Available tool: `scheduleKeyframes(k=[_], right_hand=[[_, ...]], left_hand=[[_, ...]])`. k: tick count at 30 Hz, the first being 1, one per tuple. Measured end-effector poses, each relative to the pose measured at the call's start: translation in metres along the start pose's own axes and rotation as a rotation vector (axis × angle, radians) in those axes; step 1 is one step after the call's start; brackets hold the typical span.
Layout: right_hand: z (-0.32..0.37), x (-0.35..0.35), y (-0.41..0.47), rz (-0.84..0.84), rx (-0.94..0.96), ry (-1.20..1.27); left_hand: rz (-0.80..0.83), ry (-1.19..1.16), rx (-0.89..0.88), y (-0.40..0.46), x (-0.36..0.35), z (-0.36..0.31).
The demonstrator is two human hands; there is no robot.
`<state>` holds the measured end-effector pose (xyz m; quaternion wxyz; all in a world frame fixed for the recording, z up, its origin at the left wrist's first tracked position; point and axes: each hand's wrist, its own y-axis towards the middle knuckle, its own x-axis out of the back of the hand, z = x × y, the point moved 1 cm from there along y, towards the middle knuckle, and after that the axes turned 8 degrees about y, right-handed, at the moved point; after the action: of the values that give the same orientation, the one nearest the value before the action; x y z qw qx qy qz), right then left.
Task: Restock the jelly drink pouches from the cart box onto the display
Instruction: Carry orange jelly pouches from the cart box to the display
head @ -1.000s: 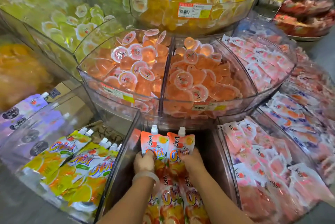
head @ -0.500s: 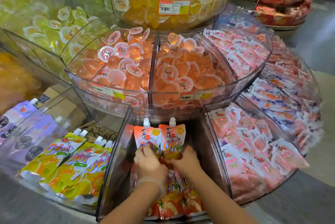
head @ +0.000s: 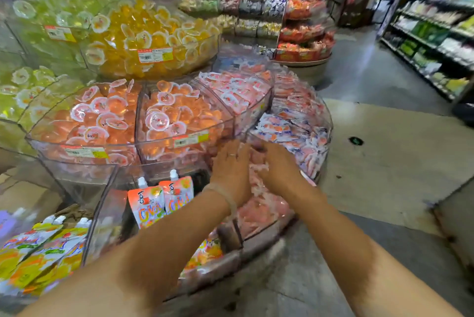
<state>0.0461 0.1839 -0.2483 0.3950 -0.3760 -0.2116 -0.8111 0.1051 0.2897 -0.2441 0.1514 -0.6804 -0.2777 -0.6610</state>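
Spouted pouches [head: 160, 200] in lower bin, left of sachet bin [head: 264, 211]; jelly cups [head: 169, 119] tier above.

Your left hand [head: 232, 171] and right hand [head: 278, 170] are no longer on the orange jelly drink pouches [head: 160, 201]; both have moved to the right, into the neighbouring bin of pink packets [head: 259, 211], where they lie with fingers spread over the pink packets. The two upright pouches now stand alone in their compartment, with nothing touching them. Your head has lifted and turned right as well: the display sits lower and further left in view, and the shop aisle [head: 384, 152], a far red display stand [head: 304, 34] and the shelving [head: 436, 32] on the right have come into sight.
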Motion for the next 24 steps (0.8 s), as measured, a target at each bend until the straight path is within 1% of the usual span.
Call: scheduleKeyframes(k=[2,4,7,9,12,18,24], right_hand=[[-0.046,0.033,-0.034,-0.054,-0.071,-0.060],[-0.091,0.063,-0.076,-0.073,-0.161,-0.108],[-0.149,0.111,-0.145,-0.067,-0.337,-0.205],[-0.188,0.140,-0.195,-0.105,-0.461,-0.267],[-0.249,0.180,-0.268,-0.191,-0.618,-0.292],[-0.331,0.255,-0.399,-0.316,-0.942,-0.284],[-0.394,0.303,-0.479,-0.414,-1.160,-0.239]], left_hand=[[0.000,0.028,-0.096,-0.006,0.003,-0.053],[0.033,0.052,-0.175,-0.013,-0.002,-0.111],[0.142,0.113,-0.326,-0.026,-0.015,-0.205],[0.209,0.154,-0.450,-0.039,-0.023,-0.268],[0.292,0.160,-0.613,-0.065,-0.030,-0.360],[0.345,0.099,-0.920,-0.122,-0.037,-0.511],[0.303,0.126,-1.176,-0.149,-0.050,-0.634]])
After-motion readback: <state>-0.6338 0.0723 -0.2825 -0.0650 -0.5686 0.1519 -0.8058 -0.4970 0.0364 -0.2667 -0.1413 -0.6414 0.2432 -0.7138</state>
